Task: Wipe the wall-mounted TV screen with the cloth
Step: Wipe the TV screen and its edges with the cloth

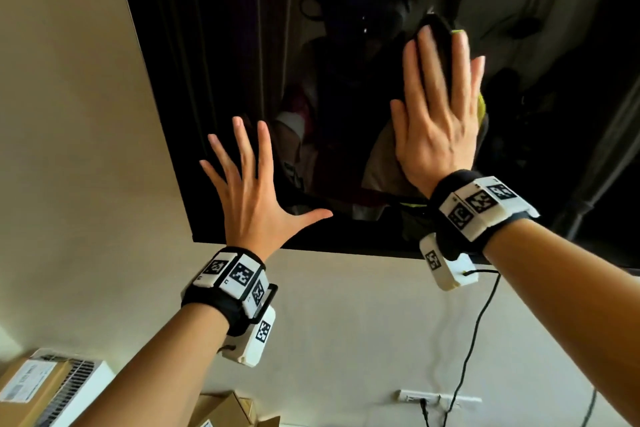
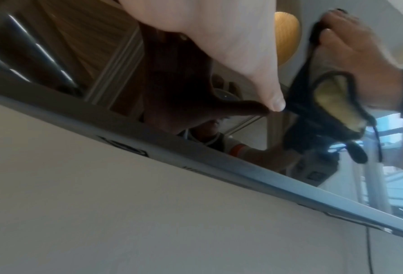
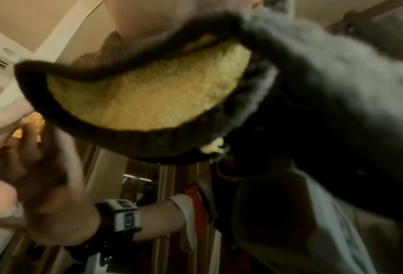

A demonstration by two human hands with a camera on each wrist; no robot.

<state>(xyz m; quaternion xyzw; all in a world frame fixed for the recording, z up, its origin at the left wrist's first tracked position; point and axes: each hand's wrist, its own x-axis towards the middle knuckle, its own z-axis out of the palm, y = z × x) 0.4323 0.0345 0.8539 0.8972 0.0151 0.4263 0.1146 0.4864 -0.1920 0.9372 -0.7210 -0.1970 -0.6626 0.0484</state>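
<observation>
1. TV point(image 1: 242, 45) hangs on the wall point(image 1: 69, 80); only its lower left part is in the head view, the top and right sides are cut off, and the dark screen shows dim reflections.
2. Cloth point(image 1: 438, 45) is mostly hidden under the right hand point(image 1: 438, 114); a dark part shows between the fingers and a yellow-green edge beside the hand. Its long axis runs up the screen, along the fingers.
3. Right wrist view is blurred: the cloth point(image 3: 149, 96) shows a yellow side with dark trim.
4. Right hand lies flat, fingers straight, pressing the cloth on the screen.
5. Left hand point(image 1: 249, 184) rests on the screen near the lower left corner, fingers spread and holding nothing.
6. Cable point(image 1: 478, 322) hangs below the TV.
</observation>
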